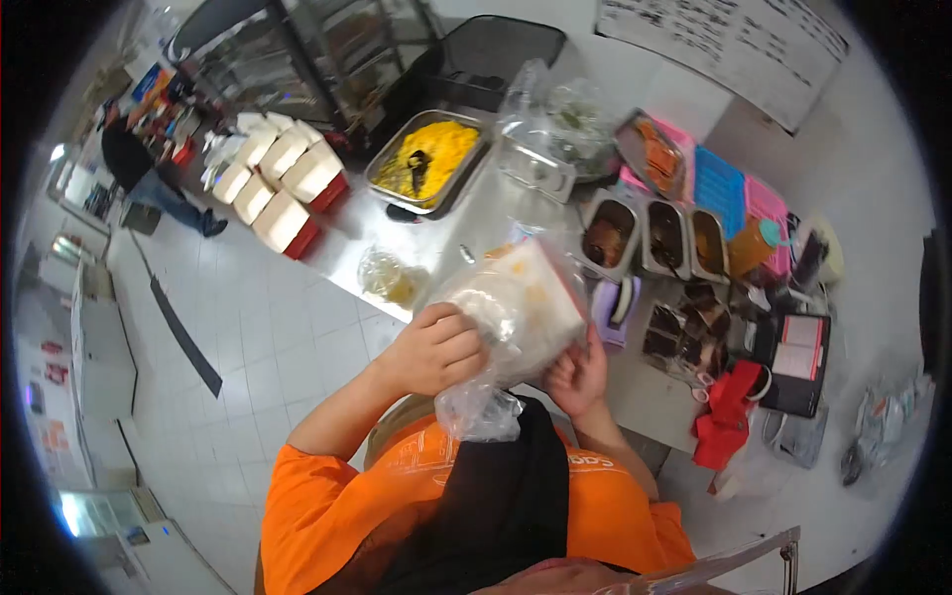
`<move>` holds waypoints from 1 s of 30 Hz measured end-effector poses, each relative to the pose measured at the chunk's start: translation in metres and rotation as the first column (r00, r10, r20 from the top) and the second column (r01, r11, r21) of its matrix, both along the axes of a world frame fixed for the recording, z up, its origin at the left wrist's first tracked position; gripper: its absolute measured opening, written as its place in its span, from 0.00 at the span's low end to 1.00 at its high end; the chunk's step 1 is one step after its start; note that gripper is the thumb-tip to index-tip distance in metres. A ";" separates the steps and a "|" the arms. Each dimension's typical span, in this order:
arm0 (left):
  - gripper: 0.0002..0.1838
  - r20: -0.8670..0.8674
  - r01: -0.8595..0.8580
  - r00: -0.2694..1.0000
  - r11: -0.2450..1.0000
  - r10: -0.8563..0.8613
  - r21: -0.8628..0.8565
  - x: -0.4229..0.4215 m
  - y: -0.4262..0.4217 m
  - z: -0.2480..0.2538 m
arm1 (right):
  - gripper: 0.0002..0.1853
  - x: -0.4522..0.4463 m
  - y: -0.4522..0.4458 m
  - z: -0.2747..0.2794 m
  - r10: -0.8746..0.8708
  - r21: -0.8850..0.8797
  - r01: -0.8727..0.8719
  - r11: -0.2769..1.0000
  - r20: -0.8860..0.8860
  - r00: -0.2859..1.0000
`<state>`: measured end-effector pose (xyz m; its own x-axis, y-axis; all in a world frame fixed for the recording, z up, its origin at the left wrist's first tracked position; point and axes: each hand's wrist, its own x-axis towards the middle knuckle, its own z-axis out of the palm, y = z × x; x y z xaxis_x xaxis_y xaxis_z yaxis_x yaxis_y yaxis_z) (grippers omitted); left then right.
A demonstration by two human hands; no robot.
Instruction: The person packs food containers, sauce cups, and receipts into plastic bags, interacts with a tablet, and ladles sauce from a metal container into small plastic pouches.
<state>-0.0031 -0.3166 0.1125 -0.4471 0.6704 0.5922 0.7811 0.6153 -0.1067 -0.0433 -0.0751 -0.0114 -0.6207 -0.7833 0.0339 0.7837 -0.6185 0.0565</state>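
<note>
A clear plastic bag (pixel 481 409) with a white and red takeout box (pixel 540 293) inside it is held in front of my body, above the table's front edge. The box has orange-yellow stains on its pale face. My left hand (pixel 439 349) is closed on the gathered plastic at the bag's left side, and the loose end hangs below it. From the lower right, my right hand (pixel 578 375) grips the bagged box, its fingers partly hidden by it. Just left of the bag, a small tied bag of yellow food (pixel 390 278) lies on the steel table (pixel 342 260).
Several open takeout boxes (pixel 283 183) stand at the table's left end. Behind are a tray of yellow rice (pixel 431 159) and metal food pans (pixel 607 236). To the right are a purple tape dispenser (pixel 617 309), scissors (pixel 702 387) and red cloth (pixel 724 421). A person (pixel 134 154) stands far left.
</note>
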 end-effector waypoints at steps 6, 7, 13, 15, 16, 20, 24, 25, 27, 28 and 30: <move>0.07 0.268 -0.470 0.882 0.778 0.388 0.418 0.042 -0.112 -0.030 | 0.23 -0.039 -0.142 0.049 0.179 0.479 0.023 0.878 -0.372 0.911; 0.09 0.374 -0.588 0.808 0.638 0.454 0.496 0.049 -0.131 -0.039 | 0.22 -0.049 -0.164 0.046 0.236 0.505 0.038 0.862 -0.468 0.852; 0.22 0.703 -0.840 0.497 0.077 0.509 0.537 0.063 -0.221 -0.044 | 0.18 -0.116 -0.291 -0.043 0.599 0.618 0.747 0.244 -0.702 0.385; 0.20 0.738 -0.898 0.416 0.111 0.531 0.426 0.061 -0.249 -0.053 | 0.18 -0.131 -0.314 -0.049 0.770 0.477 0.876 0.079 -0.587 0.251; 0.20 0.753 -0.922 0.373 0.127 0.542 0.366 0.060 -0.261 -0.059 | 0.18 -0.130 -0.323 -0.048 0.813 0.473 0.880 0.045 -0.530 0.243; 0.16 0.838 -0.900 0.421 0.047 0.347 0.433 0.033 -0.289 -0.094 | 0.18 -0.131 -0.348 -0.048 0.875 0.524 0.852 -0.018 -0.405 0.267; 0.11 0.785 -0.807 0.590 0.162 0.190 0.567 0.005 -0.305 -0.157 | 0.13 -0.122 -0.349 -0.048 0.729 0.548 0.831 0.093 -0.606 0.319; 0.10 0.775 -0.794 0.606 0.195 0.179 0.576 -0.002 -0.303 -0.160 | 0.11 -0.118 -0.345 -0.048 0.673 0.577 0.806 0.133 -0.650 0.354; 0.09 0.763 -0.775 0.625 0.249 0.166 0.581 -0.018 -0.295 -0.151 | 0.07 -0.111 -0.339 -0.047 0.547 0.606 0.762 0.226 -0.727 0.415; 0.09 0.759 -0.769 0.630 0.270 0.166 0.579 -0.024 -0.289 -0.145 | 0.05 -0.109 -0.337 -0.047 0.501 0.617 0.739 0.271 -0.746 0.439; 0.12 0.808 -0.816 0.550 0.345 0.211 0.465 -0.027 -0.282 -0.150 | 0.03 -0.105 -0.332 -0.048 0.408 0.629 0.687 0.364 -0.771 0.489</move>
<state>-0.0296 -0.5987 -0.0375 -0.8995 -0.4047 0.1644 -0.0531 0.4750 0.8784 -0.1479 -0.4066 -0.0592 -0.8235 -0.5670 -0.0178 -0.0109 0.0472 -0.9988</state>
